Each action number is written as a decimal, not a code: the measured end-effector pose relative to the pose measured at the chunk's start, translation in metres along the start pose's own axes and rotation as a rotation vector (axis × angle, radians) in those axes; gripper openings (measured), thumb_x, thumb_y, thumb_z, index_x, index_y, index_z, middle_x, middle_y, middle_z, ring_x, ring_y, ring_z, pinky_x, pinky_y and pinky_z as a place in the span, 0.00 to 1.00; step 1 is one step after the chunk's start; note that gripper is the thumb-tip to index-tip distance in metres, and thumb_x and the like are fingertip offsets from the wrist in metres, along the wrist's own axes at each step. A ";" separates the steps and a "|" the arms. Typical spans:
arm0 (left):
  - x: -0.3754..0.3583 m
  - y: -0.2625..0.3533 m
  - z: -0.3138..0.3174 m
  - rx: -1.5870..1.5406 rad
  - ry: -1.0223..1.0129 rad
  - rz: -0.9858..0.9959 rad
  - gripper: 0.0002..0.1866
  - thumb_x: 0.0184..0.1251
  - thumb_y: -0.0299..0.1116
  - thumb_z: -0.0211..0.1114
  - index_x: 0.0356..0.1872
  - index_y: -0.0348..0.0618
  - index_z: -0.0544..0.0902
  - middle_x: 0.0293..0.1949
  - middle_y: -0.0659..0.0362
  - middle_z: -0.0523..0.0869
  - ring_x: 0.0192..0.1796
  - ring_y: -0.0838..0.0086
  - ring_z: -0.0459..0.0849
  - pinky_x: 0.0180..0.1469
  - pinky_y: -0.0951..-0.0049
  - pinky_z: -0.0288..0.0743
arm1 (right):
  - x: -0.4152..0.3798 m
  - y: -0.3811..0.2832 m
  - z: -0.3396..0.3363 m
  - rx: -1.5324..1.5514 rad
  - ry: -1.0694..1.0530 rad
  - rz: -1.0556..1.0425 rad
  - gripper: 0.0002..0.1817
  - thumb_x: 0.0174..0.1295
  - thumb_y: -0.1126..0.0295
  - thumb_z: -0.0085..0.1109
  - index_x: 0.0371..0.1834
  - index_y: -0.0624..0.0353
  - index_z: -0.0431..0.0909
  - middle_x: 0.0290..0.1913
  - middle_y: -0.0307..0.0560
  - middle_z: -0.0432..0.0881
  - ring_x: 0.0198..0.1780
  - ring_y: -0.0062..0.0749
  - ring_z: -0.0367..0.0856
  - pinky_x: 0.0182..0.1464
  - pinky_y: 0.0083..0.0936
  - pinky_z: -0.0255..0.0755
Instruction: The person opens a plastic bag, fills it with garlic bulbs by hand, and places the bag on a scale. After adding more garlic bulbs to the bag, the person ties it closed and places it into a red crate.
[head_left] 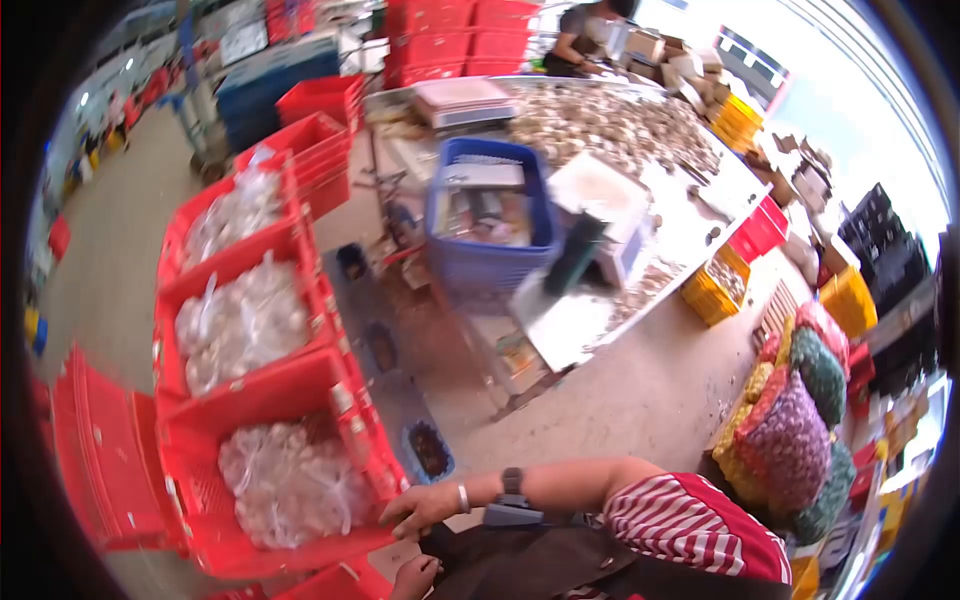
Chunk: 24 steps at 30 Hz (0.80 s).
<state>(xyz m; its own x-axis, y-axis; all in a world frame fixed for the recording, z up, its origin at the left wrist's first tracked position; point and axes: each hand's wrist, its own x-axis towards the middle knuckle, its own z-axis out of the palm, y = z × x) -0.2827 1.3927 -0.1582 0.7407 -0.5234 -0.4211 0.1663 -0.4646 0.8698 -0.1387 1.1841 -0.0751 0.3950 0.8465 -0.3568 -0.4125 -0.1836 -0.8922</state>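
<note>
My right hand (424, 506) reaches across to the near corner of a red crate (365, 455). Its fingers are stretched out and apart, with fingertips right at the rim. On that arm are a pale band (463, 498) and a dark watch (512, 482). Low in the view, my left hand (416, 576) is partly cut off beside my dark apron (560, 565). Its visible fingers are curled closed, and what they hold, if anything, is hidden. Inside the crate lie clear plastic bags (290, 485) filled with pale round produce.
More red crates (240, 255) with filled bags continue in a row. A white-topped table (590, 340) bears a blue basket (490, 265), a scale (465, 100) and heaped produce (620, 120). Filled mesh sacks (790, 430) stand right, near a yellow crate (715, 290). A person (580, 40) is behind the table.
</note>
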 end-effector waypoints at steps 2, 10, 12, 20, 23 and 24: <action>0.046 0.044 0.023 0.048 -0.043 -0.012 0.13 0.68 0.37 0.55 0.36 0.35 0.81 0.31 0.52 0.84 0.36 0.67 0.82 0.41 0.69 0.75 | -0.087 0.025 -0.025 -0.038 0.201 -0.070 0.25 0.65 0.62 0.59 0.62 0.64 0.69 0.44 0.45 0.81 0.42 0.25 0.81 0.41 0.23 0.75; 0.215 0.297 0.191 0.176 -0.157 0.523 0.09 0.62 0.31 0.62 0.38 0.36 0.82 0.35 0.49 0.84 0.40 0.60 0.83 0.43 0.67 0.76 | -0.411 0.131 -0.021 0.268 1.058 0.102 0.23 0.64 0.59 0.58 0.59 0.59 0.74 0.46 0.42 0.83 0.46 0.23 0.79 0.48 0.23 0.72; 0.244 0.362 0.228 0.227 -0.223 0.660 0.08 0.61 0.31 0.62 0.37 0.37 0.82 0.35 0.49 0.83 0.40 0.58 0.83 0.43 0.66 0.75 | -0.456 0.159 -0.015 0.398 1.194 0.066 0.22 0.64 0.59 0.58 0.58 0.59 0.75 0.45 0.41 0.83 0.45 0.23 0.79 0.47 0.23 0.72; 0.416 0.514 0.357 0.550 -0.286 1.014 0.14 0.58 0.31 0.64 0.44 0.37 0.80 0.42 0.48 0.81 0.46 0.54 0.81 0.49 0.64 0.75 | -0.579 0.188 -0.060 0.525 1.501 -0.060 0.17 0.63 0.68 0.61 0.53 0.64 0.76 0.45 0.42 0.83 0.46 0.24 0.79 0.49 0.22 0.73; 0.497 0.552 0.397 0.685 -0.110 1.092 0.18 0.57 0.34 0.65 0.48 0.38 0.78 0.50 0.46 0.78 0.51 0.52 0.79 0.53 0.64 0.74 | -0.648 0.192 -0.116 0.323 1.547 -0.080 0.18 0.63 0.67 0.61 0.53 0.65 0.77 0.48 0.46 0.83 0.50 0.29 0.80 0.54 0.25 0.72; 0.527 0.561 0.407 0.713 -0.129 0.995 0.24 0.58 0.38 0.65 0.54 0.40 0.75 0.57 0.43 0.73 0.58 0.50 0.74 0.59 0.61 0.70 | -0.671 0.192 -0.138 0.308 1.581 -0.089 0.17 0.63 0.67 0.61 0.52 0.64 0.77 0.48 0.47 0.83 0.52 0.29 0.80 0.55 0.24 0.72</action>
<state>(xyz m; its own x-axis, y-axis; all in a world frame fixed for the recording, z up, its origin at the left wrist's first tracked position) -0.0643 0.5651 0.0033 0.2651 -0.9206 0.2869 -0.8564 -0.0880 0.5087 -0.3692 0.5115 -0.0449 0.7535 -0.5239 -0.3971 -0.4071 0.1025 -0.9076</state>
